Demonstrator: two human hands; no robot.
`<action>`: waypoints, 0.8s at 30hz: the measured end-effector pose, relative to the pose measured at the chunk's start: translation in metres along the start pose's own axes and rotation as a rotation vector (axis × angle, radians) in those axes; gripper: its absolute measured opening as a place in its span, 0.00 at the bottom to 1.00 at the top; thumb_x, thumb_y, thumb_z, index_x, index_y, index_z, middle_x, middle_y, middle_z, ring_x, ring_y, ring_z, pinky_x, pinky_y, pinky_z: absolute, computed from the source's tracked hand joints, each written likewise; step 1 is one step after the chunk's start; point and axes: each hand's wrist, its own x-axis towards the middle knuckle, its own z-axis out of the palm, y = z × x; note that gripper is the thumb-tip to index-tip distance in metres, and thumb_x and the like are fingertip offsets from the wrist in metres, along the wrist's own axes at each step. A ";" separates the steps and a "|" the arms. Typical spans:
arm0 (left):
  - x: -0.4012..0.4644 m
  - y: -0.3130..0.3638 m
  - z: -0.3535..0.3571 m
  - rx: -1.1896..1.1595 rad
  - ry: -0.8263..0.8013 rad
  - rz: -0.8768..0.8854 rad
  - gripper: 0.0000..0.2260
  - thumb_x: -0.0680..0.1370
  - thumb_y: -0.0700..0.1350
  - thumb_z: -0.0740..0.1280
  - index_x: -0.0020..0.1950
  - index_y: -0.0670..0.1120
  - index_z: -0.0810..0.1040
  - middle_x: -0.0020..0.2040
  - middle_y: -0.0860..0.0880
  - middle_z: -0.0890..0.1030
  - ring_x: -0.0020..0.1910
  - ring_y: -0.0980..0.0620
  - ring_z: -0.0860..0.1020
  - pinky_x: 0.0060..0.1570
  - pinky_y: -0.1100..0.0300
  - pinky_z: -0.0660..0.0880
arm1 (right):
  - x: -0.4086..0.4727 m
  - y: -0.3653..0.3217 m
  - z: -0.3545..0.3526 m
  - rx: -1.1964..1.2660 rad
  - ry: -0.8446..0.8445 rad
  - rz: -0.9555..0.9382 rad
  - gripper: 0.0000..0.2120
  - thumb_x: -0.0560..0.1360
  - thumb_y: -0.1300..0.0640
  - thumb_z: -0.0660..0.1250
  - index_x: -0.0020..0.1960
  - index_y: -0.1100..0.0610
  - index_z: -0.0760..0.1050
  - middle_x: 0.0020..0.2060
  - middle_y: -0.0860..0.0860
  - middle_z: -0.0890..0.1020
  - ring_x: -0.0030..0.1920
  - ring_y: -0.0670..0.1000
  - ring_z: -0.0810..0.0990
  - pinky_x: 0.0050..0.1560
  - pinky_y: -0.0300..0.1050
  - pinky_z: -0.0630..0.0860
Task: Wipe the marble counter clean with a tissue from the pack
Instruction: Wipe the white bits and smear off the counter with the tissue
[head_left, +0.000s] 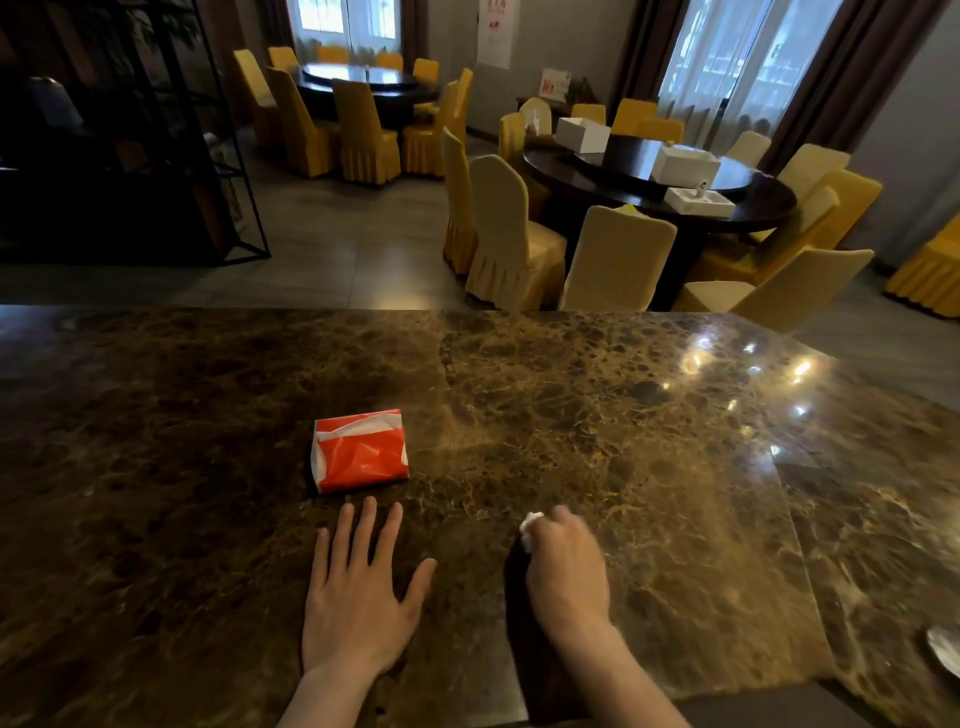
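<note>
Fingers of the right hand (566, 566) are closing around a crumpled white tissue (531, 529), pressing it on the marble counter (649, 415). Left hand (358, 597) is lying flat, fingers spread, just beside the red tissue pack (361, 452).

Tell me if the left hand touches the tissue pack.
Apart. The head view shows bare marble between the left hand fingertips and the tissue pack.

On the brown marble counter (571, 395) we see only the red plastic tissue pack (360, 451) blocking passage; the right side lies open.
</note>
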 end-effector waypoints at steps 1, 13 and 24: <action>0.000 0.000 0.001 0.007 -0.003 -0.005 0.39 0.75 0.75 0.34 0.82 0.58 0.42 0.84 0.51 0.43 0.81 0.49 0.37 0.81 0.45 0.39 | -0.008 -0.012 0.006 0.014 -0.029 -0.056 0.06 0.77 0.62 0.67 0.49 0.53 0.81 0.46 0.49 0.77 0.48 0.51 0.76 0.44 0.43 0.72; 0.002 0.000 -0.003 -0.007 -0.015 0.008 0.40 0.74 0.75 0.34 0.83 0.58 0.44 0.84 0.52 0.45 0.82 0.50 0.39 0.81 0.46 0.40 | 0.007 0.062 -0.033 0.001 0.055 0.152 0.08 0.74 0.64 0.68 0.39 0.56 0.82 0.38 0.50 0.77 0.43 0.56 0.78 0.39 0.47 0.69; 0.001 0.002 -0.005 0.032 -0.041 0.007 0.39 0.74 0.73 0.30 0.82 0.57 0.40 0.84 0.51 0.42 0.81 0.49 0.36 0.80 0.46 0.39 | -0.030 -0.037 0.019 0.096 -0.160 -0.321 0.07 0.79 0.59 0.65 0.54 0.52 0.80 0.45 0.49 0.76 0.49 0.51 0.74 0.40 0.42 0.66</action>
